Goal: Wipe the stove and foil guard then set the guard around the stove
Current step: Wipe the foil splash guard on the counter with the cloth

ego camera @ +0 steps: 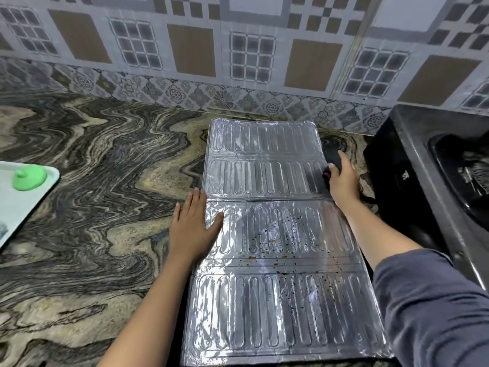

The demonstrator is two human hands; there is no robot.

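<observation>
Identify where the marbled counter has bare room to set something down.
Free: the wide stretch between the white tray, the tiled wall and the ribbed silver foil guard. Crowded: the narrow gap between the guard and the black stove, filled by the right hand.

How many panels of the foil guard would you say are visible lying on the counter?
2: the far panel near the wall, under the right hand, and the near, speckled panel, under the left hand. More may be folded beneath.
</observation>
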